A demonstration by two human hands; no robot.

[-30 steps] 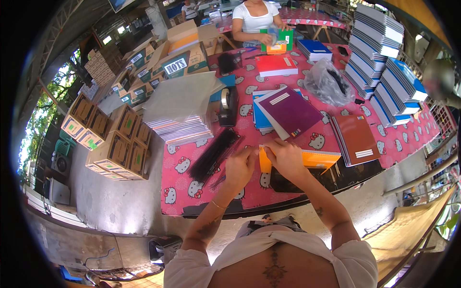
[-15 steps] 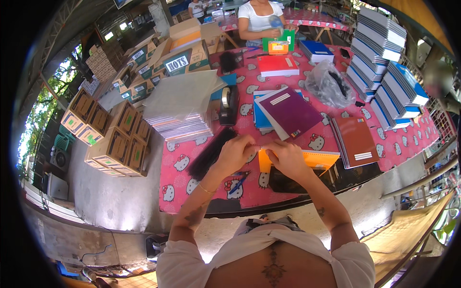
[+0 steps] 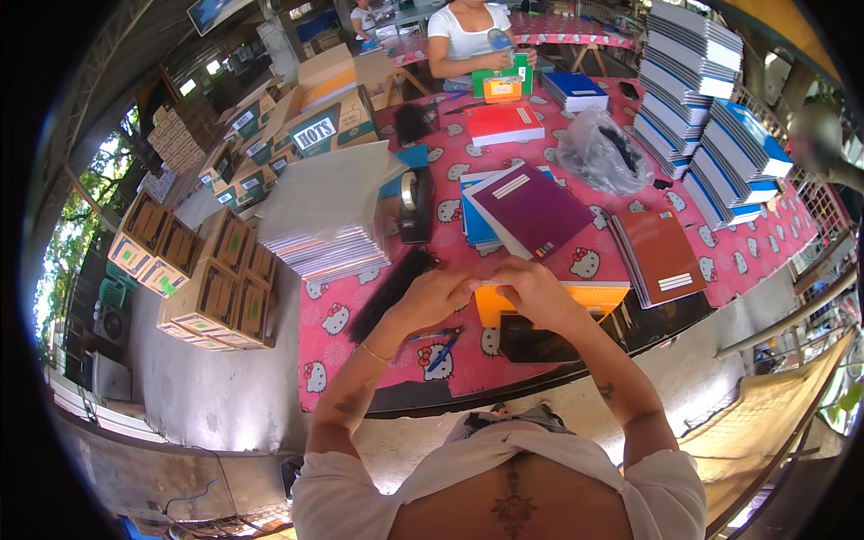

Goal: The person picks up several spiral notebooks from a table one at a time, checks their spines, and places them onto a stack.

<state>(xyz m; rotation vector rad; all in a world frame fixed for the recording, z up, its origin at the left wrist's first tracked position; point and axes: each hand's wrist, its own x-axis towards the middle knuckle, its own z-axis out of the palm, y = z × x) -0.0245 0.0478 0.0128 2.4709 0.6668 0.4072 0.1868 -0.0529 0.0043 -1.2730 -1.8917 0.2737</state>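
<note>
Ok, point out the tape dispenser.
In the head view, the black tape dispenser sits just left of centre, between the pale stack and the purple notebook.

This is looking like a workshop full of notebooks, with one side opening out to green leaves [image 3: 63, 238]. Tall piles of blue and white notebooks [image 3: 688, 85] are standing on a big pink table [image 3: 315, 346], and brown boxes [image 3: 211, 292] are sitting in stacks on the gray floor [image 3: 225, 391]. Across the table, another person [image 3: 468, 34] is working with a green book [image 3: 523, 72], and a second pink table [image 3: 571, 36] is showing farther back.
</note>
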